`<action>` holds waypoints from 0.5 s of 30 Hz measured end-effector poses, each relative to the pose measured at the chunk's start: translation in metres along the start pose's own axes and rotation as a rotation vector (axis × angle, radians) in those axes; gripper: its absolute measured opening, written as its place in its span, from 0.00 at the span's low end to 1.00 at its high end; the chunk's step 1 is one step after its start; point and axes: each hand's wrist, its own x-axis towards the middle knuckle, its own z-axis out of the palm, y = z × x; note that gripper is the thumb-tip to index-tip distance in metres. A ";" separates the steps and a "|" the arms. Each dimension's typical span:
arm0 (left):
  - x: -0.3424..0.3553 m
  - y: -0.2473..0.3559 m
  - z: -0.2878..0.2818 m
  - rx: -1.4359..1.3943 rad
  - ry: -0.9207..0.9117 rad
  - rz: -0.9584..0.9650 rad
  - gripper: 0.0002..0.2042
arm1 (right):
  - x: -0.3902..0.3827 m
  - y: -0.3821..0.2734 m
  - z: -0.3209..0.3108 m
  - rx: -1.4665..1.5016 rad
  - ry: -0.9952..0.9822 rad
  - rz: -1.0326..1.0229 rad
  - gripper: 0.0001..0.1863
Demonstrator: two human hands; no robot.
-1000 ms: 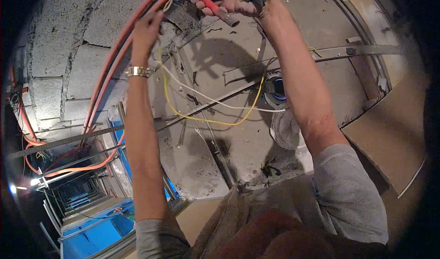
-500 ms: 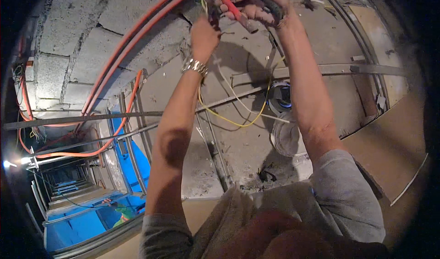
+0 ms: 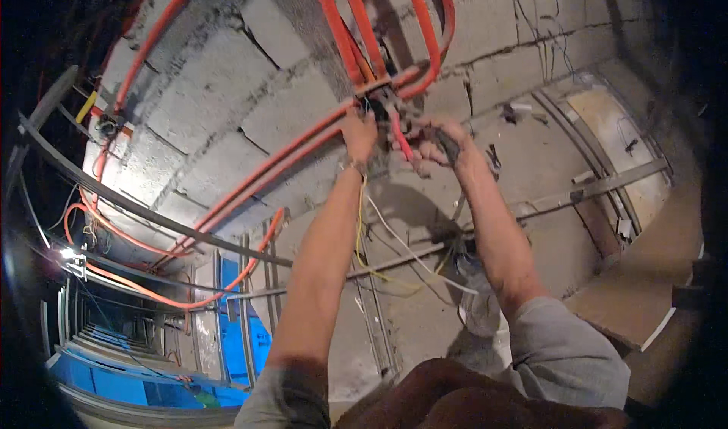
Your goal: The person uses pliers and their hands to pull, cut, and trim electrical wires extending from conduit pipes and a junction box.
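Several orange-red conduits meet at a dark junction box on grey blockwork. My left hand, with a metal watch at the wrist, is up at the box with fingers closed among wires; what they hold is too small to make out. My right hand grips a short red conduit just beside the box, and a dark curved piece, not clearly identifiable, lies in the same hand. A yellow wire and a white wire hang below my hands.
Metal rails cross at left, near looped orange conduit and a lit lamp. Blue panels and a small green shape show lower left. A brown board leans at right, near a pale bucket-like object.
My view has tilted upward, showing more conduits and blockwork, so both hands sit lower in the picture. My left hand has moved right and up to the box.
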 end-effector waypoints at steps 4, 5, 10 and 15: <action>0.006 -0.002 0.014 -0.093 -0.042 0.095 0.24 | -0.002 -0.022 -0.021 -0.070 -0.060 -0.038 0.26; 0.002 0.001 0.017 -0.137 -0.134 -0.038 0.23 | -0.004 -0.023 -0.021 -0.044 -0.051 -0.026 0.25; 0.000 -0.066 -0.001 -0.311 -0.174 -0.169 0.21 | 0.019 -0.013 0.004 0.068 -0.169 0.015 0.24; -0.014 -0.023 -0.007 -0.721 -0.468 -0.484 0.14 | 0.000 -0.018 -0.024 -0.051 -0.112 -0.010 0.26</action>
